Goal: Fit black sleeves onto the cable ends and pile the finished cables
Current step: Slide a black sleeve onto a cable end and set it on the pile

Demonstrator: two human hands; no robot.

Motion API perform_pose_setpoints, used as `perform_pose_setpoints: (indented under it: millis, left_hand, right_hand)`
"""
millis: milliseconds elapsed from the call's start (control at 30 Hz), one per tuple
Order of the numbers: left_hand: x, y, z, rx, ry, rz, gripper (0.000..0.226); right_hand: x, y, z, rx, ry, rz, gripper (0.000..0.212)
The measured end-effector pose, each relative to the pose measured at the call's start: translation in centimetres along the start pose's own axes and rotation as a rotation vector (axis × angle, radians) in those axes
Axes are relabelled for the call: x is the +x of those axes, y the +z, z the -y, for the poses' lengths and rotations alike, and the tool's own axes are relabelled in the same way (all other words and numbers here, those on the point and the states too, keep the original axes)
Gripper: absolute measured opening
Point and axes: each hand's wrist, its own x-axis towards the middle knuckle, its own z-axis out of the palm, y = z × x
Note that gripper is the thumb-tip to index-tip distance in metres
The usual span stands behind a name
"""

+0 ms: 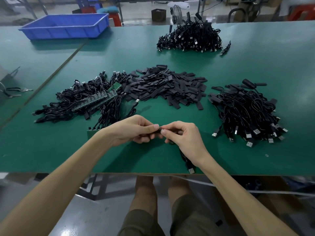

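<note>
My left hand (136, 132) and my right hand (183, 135) meet above the green table (153, 159), near its front edge. Between their fingertips they pinch a black sleeve and a cable end (159, 129), mostly hidden by the fingers. The cable runs under my right hand, and its USB plug (191, 170) lies at the table's front edge. A heap of loose black sleeves (167, 86) lies in the middle. Unsleeved cables with green circuit boards (81, 101) lie at the left. A pile of cables with sleeves (245, 111) lies at the right.
Another cable pile (189, 40) sits at the back of the table. A blue plastic bin (68, 26) stands at the back left. A green board (92, 132) lies beside my left wrist. A tool (13, 92) lies at the far left edge.
</note>
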Motion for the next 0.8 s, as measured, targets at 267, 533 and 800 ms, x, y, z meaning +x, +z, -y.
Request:
perform_pose_setpoints:
  millis: [267,533,800]
  left_hand:
    - [-0.1,-0.8,0.3,-0.049,-0.092,0.04,0.045]
    - [-0.2,-1.3,0.3,-0.05,-0.111,0.124,0.04]
    - [0.0,-1.0,0.4,-0.034,-0.105,0.165,0.041]
  right_hand:
    - [-0.1,0.0,0.3,0.081,0.032,-0.049,0.008]
    - [-0.1,0.0,0.0,0.069,0.04,-0.026,0.007]
    - [-0.2,0.1,-0.1,0.149,0.055,0.035,0.008]
